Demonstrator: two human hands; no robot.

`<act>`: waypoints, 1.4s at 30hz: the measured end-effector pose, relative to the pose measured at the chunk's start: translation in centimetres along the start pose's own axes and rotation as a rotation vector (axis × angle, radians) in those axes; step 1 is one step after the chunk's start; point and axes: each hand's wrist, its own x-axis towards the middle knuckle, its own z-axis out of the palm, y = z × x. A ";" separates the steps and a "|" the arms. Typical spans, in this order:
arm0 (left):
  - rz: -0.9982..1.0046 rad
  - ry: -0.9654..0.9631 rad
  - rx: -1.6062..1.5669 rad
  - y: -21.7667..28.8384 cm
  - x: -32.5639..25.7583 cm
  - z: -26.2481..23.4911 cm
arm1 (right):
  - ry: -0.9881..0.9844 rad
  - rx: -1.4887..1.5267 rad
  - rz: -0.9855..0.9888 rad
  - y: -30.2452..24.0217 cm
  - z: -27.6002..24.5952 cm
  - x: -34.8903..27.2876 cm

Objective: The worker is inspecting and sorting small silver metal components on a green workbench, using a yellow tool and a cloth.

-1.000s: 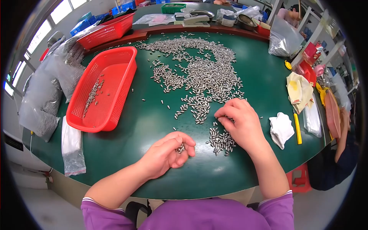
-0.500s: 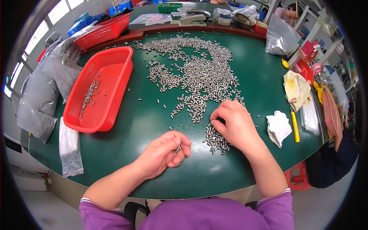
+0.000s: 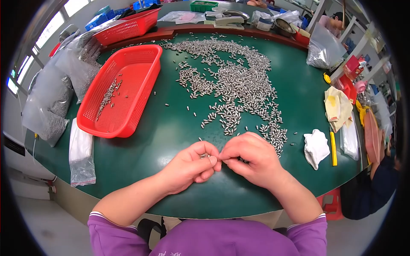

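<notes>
Small silver cylindrical metal parts (image 3: 241,83) lie in a wide pile across the middle of the green table (image 3: 166,128). Near the front edge, my left hand (image 3: 190,164) is curled, with a few metal parts (image 3: 204,155) showing between its thumb and fingers. My right hand (image 3: 252,155) is closed in a pinch, its fingertips touching those of the left. What the right fingertips hold is hidden; some parts show dark beneath that hand. To the left stands a red plastic basket (image 3: 147,91) with a small scatter of the same parts on its bottom.
Clear bags full of parts (image 3: 55,106) line the left edge, beside a packet of white plastic bags (image 3: 81,149). At right lie a white cloth (image 3: 316,148), a yellow stick (image 3: 333,149) and a stained cloth (image 3: 337,106). A raised wooden rim (image 3: 239,33) bounds the far side.
My right hand has moved left from the near parts to meet my left hand. My left hand has shifted slightly right. The whole view has also shifted a little.
</notes>
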 end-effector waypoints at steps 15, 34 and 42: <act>-0.080 0.025 0.122 -0.2 0.0 0.3 | 0.127 -0.074 -0.066 -0.2 0.3 0.0; -0.008 0.020 -0.039 -0.1 0.1 -0.2 | 0.144 -0.451 0.287 4.3 -2.3 -0.4; -0.020 0.022 -0.057 0.3 0.1 0.3 | 0.120 -0.484 0.272 4.8 -1.4 -0.6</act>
